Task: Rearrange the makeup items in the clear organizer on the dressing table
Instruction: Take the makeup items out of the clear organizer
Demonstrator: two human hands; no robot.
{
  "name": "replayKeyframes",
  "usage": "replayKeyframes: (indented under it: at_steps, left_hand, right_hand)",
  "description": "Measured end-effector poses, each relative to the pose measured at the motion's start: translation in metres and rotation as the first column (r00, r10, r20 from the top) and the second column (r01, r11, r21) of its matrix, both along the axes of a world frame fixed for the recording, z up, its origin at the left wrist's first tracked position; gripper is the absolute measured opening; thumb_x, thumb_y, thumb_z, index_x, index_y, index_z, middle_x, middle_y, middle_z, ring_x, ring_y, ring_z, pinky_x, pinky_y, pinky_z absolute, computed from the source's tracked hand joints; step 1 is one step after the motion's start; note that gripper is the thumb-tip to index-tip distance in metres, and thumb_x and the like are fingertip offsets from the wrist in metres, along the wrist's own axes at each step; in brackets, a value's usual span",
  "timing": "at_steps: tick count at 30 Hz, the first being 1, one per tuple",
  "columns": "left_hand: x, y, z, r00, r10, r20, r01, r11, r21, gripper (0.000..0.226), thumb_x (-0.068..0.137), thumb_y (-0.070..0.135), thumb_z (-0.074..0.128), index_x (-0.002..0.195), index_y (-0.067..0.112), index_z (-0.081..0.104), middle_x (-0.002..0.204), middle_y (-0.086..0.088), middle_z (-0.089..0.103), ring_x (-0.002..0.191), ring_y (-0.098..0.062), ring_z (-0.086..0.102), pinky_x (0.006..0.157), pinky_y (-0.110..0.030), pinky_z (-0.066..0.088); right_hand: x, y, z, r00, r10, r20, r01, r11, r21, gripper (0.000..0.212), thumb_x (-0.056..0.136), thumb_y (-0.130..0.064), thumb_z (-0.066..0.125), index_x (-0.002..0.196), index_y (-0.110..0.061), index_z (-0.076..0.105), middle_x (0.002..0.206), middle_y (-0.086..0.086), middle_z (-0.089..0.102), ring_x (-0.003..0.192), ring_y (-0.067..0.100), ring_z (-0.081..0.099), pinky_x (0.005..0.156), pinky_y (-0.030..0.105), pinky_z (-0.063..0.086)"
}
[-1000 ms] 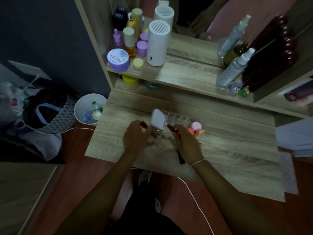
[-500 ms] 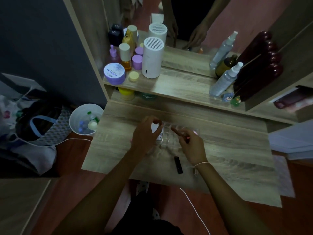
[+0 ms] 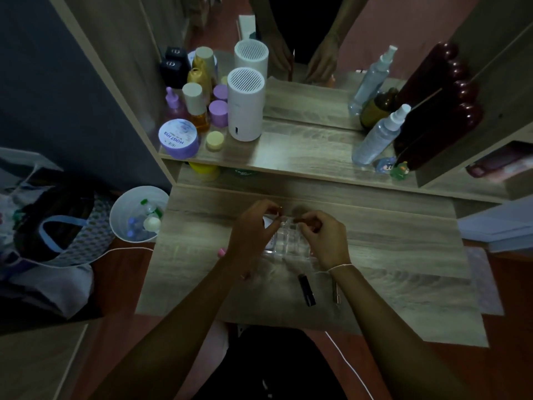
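Observation:
The clear organizer (image 3: 288, 241) sits on the dressing table (image 3: 389, 255) between my hands. My left hand (image 3: 252, 229) curls over its left side, where a white box (image 3: 268, 223) shows partly inside. My right hand (image 3: 323, 241) covers its right side. Both sets of fingertips pinch a thin reddish-brown makeup pencil (image 3: 301, 219) above the organizer's far edge; the mirror shows it upright. A black tube (image 3: 306, 290) and a slim metallic stick (image 3: 336, 293) lie on the table in front of the organizer. A small pink item (image 3: 222, 251) peeks out beside my left wrist.
The shelf above holds a white cylinder (image 3: 245, 108), a purple jar (image 3: 178, 138), several bottles and a clear spray bottle (image 3: 380, 135). A white bin (image 3: 135, 212) and a bag (image 3: 54, 223) stand on the floor at the left. A white cable (image 3: 354, 368) runs along the floor by my right forearm.
The white box that stood raised in the organizer is now low and mostly hidden. My hands have moved closer together over the organizer. The black tube left my right hand and lies on the table.

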State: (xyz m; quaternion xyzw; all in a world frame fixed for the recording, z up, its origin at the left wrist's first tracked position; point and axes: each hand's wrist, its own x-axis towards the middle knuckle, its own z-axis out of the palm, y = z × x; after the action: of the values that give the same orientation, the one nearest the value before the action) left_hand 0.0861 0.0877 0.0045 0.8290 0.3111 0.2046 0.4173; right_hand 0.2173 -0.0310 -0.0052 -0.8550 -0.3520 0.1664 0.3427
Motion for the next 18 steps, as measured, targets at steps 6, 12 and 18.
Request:
replayKeyframes:
  at_steps: [6,12,18]
  left_hand:
    - [0.007,0.004,-0.008,0.999,-0.034,-0.038,0.034,0.999,0.0,0.012,0.086,0.02,0.067,0.097,0.015,0.064,0.096,-0.001,0.067,0.085,-0.009,0.06,0.07,-0.005,0.037]
    - [0.015,0.003,-0.015,0.994,-0.077,-0.075,0.08,0.996,0.029,0.016,0.087,0.02,0.066,0.1,0.011,0.064,0.099,-0.005,0.067,0.087,-0.014,0.062,0.073,-0.022,0.045]
    - [0.02,0.001,-0.018,0.99,-0.071,-0.12,0.075,0.997,0.032,0.018,0.086,0.02,0.066,0.102,0.011,0.063,0.101,-0.006,0.066,0.088,-0.018,0.063,0.073,-0.03,0.05]
  right_hand:
    - [0.009,0.009,-0.008,0.999,0.047,-0.012,-0.048,0.991,-0.127,0.014,0.079,-0.014,0.072,0.092,-0.016,0.072,0.088,0.005,0.072,0.076,0.018,0.066,0.081,0.042,0.056]
    - [0.015,0.017,-0.013,0.993,0.113,-0.015,-0.114,0.974,-0.196,0.014,0.081,-0.02,0.072,0.094,-0.016,0.07,0.095,0.007,0.071,0.082,0.022,0.066,0.079,0.04,0.056]
    - [0.018,0.022,-0.017,0.984,0.176,0.029,-0.166,0.964,-0.21,0.012,0.079,-0.015,0.074,0.09,-0.016,0.069,0.091,0.007,0.07,0.075,0.015,0.061,0.072,0.028,0.05]
